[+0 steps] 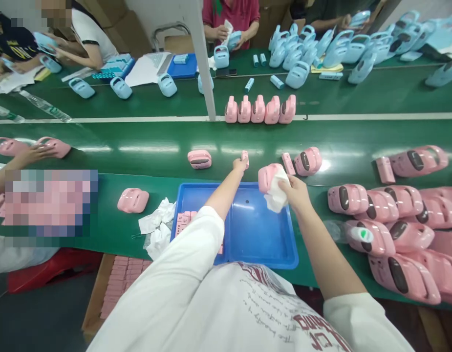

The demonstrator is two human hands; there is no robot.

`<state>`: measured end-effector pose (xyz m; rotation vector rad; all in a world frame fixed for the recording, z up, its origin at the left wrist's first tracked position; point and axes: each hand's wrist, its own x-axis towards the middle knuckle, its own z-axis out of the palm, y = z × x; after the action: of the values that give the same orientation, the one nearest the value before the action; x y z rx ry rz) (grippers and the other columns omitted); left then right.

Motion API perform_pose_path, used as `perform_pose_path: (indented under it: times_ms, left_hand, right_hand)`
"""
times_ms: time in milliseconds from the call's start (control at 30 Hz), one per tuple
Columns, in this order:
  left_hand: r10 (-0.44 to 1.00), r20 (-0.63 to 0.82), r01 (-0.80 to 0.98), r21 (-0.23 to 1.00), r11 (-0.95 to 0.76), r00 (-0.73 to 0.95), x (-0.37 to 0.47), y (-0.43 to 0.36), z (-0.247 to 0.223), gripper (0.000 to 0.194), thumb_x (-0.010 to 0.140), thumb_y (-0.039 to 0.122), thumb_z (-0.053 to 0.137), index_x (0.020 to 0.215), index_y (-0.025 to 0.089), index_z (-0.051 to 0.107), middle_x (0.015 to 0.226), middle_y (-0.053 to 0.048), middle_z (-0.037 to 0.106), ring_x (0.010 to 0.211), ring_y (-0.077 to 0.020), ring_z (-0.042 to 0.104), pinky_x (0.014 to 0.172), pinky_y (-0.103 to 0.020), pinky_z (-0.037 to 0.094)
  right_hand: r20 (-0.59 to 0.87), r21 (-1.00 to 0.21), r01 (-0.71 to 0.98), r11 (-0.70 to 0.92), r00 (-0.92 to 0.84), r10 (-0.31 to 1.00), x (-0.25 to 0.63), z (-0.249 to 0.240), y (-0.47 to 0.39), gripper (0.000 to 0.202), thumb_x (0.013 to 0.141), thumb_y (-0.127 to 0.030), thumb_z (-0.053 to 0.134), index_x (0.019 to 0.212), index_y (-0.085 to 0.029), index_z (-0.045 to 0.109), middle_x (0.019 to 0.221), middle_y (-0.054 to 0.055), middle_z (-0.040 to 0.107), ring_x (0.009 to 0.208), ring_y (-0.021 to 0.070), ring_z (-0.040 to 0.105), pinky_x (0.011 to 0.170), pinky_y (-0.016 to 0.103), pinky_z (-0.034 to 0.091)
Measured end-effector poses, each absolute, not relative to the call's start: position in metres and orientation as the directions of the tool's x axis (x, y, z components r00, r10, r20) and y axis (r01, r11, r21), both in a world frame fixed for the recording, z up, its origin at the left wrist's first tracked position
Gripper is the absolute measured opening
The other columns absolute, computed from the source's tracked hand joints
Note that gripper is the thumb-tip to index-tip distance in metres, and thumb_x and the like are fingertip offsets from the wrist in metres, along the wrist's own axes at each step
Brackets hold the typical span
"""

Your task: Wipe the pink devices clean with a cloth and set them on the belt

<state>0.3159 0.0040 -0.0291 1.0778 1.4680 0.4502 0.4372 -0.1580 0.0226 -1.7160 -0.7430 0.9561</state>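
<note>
My left hand point(240, 164) reaches forward over the green belt, its fingers closed on a small pink block point(245, 155). In my right hand point(297, 192) is a crumpled white cloth point(277, 195). The cloth lies against a rounded pink plastic housing point(267, 177), above the blue tray's far edge; I cannot make out whether the fingers also grip the housing. Another pink block point(288, 164) lies on the belt beside a pink housing with a dark oval window point(308, 161). Left of my left hand sits one more pink housing point(200, 159).
Below my arms is a blue tray point(262, 234) with pink blocks in its left part. White cloths point(160, 222) lie beside it. Pink housings point(379, 205) crowd the right; several stand in a row point(259, 109) by a post point(202, 58). A neighbour's hand point(37, 152) touches a housing at left.
</note>
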Motion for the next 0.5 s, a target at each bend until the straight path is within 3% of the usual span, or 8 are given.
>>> perform_pose_path:
  times_ms: [200,333,400,433,500]
  left_hand:
    - [0.888,-0.452,0.595,0.737,0.32,0.083,0.296,0.011,-0.033,0.042,0.081,0.018,0.06,0.122,0.008,0.055,0.127,-0.021,0.051,0.121,-0.029,0.047,0.102,-0.043,0.038]
    - [0.975,-0.188,0.71,0.702,0.05,0.118,0.234,0.021,-0.014,0.061,0.081,0.006,0.047,0.14,0.021,0.038,0.151,-0.008,0.026,0.142,-0.0205,0.017,0.117,-0.034,0.013]
    - [0.992,-0.004,0.9,0.422,-0.111,0.125,0.196,0.032,-0.005,0.063,0.081,0.007,0.046,0.143,0.015,0.032,0.154,-0.012,0.018,0.144,-0.0269,0.008,0.117,-0.043,0.008]
    - [0.994,-0.031,0.95,0.298,-0.095,0.109,0.177,0.037,-0.002,0.06,0.083,0.008,0.045,0.141,0.012,0.034,0.151,-0.016,0.022,0.142,-0.0302,0.012,0.115,-0.047,0.01]
    - [0.984,-0.135,0.981,0.17,-0.093,0.117,0.146,0.041,0.001,0.045,0.087,0.01,0.039,0.131,0.01,0.046,0.138,-0.019,0.042,0.133,-0.0304,0.032,0.11,-0.048,0.023]
  right_hand:
    - [-0.292,-0.942,-0.011,-0.334,0.516,0.805,0.449,-0.014,-0.064,0.024,0.057,-0.028,0.061,0.075,-0.013,0.06,0.065,0.0,0.058,0.06,0.0122,0.051,0.056,0.025,0.043]
    - [-0.363,-0.919,-0.066,-0.389,0.531,0.766,0.457,-0.036,-0.051,0.012,0.058,-0.018,0.061,0.069,-0.014,0.058,0.061,-0.001,0.055,0.056,0.0109,0.05,0.054,0.024,0.042]
    - [-0.38,-0.913,-0.092,-0.398,0.544,0.748,0.458,-0.041,-0.052,0.01,0.059,-0.015,0.061,0.068,-0.014,0.058,0.06,-0.002,0.055,0.056,0.0107,0.05,0.054,0.024,0.042]
    - [-0.386,-0.912,-0.104,-0.398,0.548,0.742,0.458,-0.042,-0.054,0.009,0.059,-0.014,0.061,0.067,-0.014,0.058,0.059,-0.003,0.054,0.055,0.0106,0.05,0.053,0.023,0.042]
    - [-0.388,-0.914,-0.125,-0.387,0.552,0.738,0.457,-0.04,-0.059,0.008,0.059,-0.012,0.061,0.066,-0.014,0.058,0.056,-0.004,0.053,0.053,0.0101,0.049,0.052,0.023,0.042]
